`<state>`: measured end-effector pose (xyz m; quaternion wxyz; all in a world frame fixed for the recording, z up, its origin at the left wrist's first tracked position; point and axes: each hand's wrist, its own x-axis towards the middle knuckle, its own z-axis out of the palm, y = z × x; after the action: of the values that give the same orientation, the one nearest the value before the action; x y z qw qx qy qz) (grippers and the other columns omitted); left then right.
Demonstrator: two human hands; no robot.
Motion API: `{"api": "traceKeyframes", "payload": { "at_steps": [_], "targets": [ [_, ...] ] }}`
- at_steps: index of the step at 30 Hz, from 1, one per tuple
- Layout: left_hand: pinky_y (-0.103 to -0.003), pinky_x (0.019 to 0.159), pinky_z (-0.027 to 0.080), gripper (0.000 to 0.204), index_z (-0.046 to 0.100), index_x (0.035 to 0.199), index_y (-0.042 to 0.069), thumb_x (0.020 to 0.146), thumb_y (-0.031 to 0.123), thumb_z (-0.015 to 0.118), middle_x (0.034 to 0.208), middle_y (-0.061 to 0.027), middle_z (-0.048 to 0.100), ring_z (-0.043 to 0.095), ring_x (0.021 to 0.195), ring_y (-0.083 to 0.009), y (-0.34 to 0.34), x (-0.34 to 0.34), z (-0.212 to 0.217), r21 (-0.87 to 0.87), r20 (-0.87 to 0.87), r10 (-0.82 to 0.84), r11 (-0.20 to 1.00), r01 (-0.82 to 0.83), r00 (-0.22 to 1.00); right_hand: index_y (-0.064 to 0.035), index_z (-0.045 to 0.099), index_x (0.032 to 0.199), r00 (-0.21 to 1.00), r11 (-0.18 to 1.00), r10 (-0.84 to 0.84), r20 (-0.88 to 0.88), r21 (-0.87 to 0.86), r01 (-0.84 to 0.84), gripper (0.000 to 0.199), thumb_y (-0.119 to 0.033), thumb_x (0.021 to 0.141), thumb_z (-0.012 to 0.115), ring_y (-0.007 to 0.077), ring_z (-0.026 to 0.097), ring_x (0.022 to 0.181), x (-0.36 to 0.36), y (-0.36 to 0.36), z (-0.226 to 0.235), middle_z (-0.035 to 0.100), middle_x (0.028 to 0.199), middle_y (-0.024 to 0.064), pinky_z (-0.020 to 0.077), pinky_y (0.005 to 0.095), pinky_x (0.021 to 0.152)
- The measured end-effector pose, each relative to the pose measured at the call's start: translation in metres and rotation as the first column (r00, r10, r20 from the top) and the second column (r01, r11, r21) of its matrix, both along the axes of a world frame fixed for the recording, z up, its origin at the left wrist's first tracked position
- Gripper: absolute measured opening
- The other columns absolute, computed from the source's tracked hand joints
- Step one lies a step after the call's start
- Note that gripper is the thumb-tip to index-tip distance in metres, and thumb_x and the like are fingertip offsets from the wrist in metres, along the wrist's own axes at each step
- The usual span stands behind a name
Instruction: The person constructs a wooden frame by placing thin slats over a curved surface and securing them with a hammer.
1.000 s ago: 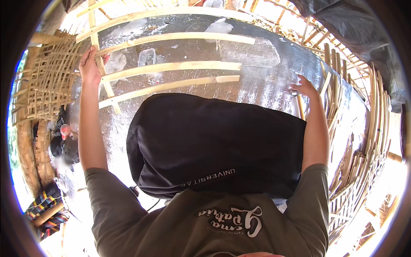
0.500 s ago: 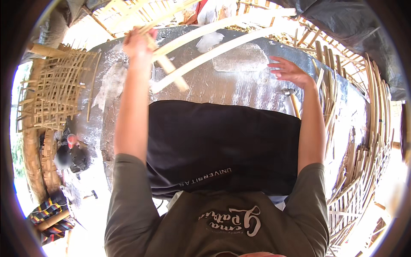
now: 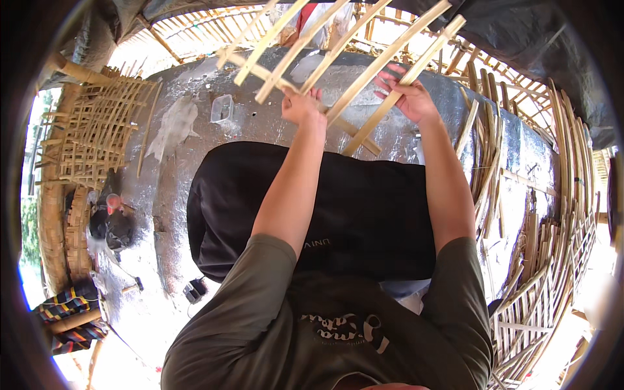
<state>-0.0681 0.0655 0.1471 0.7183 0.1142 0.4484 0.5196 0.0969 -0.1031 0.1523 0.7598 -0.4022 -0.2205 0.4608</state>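
An open lattice of pale bamboo slats (image 3: 366,79), several side by side over a slanting cross strip (image 3: 263,73), is raised in front of me beyond my lap. My left hand (image 3: 303,108) is closed on the cross strip near its middle, between two slats. At the rightmost slat (image 3: 371,127), my right hand (image 3: 417,102) has its thumb and fingers on either side of the wood, the fingertips loosely spread to its left. Black cloth (image 3: 312,201) covers my lap below the lattice.
A small clear plastic box (image 3: 222,109) sits on the shiny grey floor sheet (image 3: 175,175). Woven bamboo panels (image 3: 84,140) stand at the left. Loose bamboo strips (image 3: 484,175) and more lattice (image 3: 543,302) line the right. A small black object (image 3: 194,290) lies left of my lap.
The lattice has come round into fuller view, its slats now fanned across the front. My left hand has moved right and nearer; my right hand has moved from empty air onto the rightmost slat.
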Motion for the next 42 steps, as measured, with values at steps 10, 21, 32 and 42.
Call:
{"api": "traceKeyframes", "payload": {
  "at_steps": [10, 21, 32, 42],
  "targets": [
    [-0.039, 0.061, 0.060, 0.058, 0.049, 0.094, -0.010, 0.095, 0.047, 0.046, 0.078, -0.0204, 0.056, 0.059, 0.061, -0.0257, -0.024, -0.026, -0.085, -0.289, -0.115, 0.204, 0.929, -0.230, 0.972, -0.0083, 0.026, 0.147, 0.974, 0.977, 0.205, -0.094, -0.036, -0.209, 0.062, 0.004, 0.090, 0.049, 0.0385, 0.047, 0.126, -0.010, -0.003, -0.029, 0.045, 0.139, 0.0207, 0.0472, 0.0503, 0.100],
    [-0.038, 0.055, 0.059, 0.062, 0.047, 0.092, -0.009, 0.095, 0.053, 0.043, 0.076, -0.0194, 0.054, 0.056, 0.058, -0.0237, -0.018, -0.014, -0.109, -0.305, -0.131, 0.218, 0.920, -0.248, 0.967, -0.0150, 0.026, 0.148, 0.974, 0.968, 0.210, -0.091, -0.118, -0.220, 0.061, 0.003, 0.093, 0.046, 0.0387, 0.047, 0.126, 0.002, -0.004, -0.035, 0.043, 0.140, 0.0186, 0.0467, 0.0533, 0.100],
    [-0.036, 0.054, 0.056, 0.053, 0.047, 0.092, -0.006, 0.095, 0.046, 0.047, 0.070, -0.0187, 0.056, 0.055, 0.054, -0.0225, -0.042, -0.011, -0.116, -0.425, -0.120, 0.173, 0.881, -0.208, 0.978, -0.0175, 0.026, 0.149, 0.975, 0.958, 0.195, -0.104, -0.193, -0.212, 0.062, 0.002, 0.094, 0.047, 0.0357, 0.050, 0.123, 0.019, -0.011, -0.051, 0.049, 0.135, 0.0163, 0.0488, 0.0530, 0.097],
    [-0.047, 0.083, 0.053, 0.057, 0.036, 0.129, -0.008, 0.086, 0.023, 0.058, 0.104, -0.0314, 0.060, 0.063, 0.095, -0.0447, -0.061, -0.030, -0.129, -0.002, -0.879, -0.066, 0.991, 0.134, 0.472, -0.0163, 0.039, 0.138, 0.986, 0.864, 0.133, 0.103, -0.499, -0.065, 0.049, -0.014, 0.093, 0.060, 0.0264, 0.058, 0.113, 0.008, -0.003, -0.062, 0.054, 0.129, 0.0120, 0.0531, 0.0457, 0.089]
  ]
}}
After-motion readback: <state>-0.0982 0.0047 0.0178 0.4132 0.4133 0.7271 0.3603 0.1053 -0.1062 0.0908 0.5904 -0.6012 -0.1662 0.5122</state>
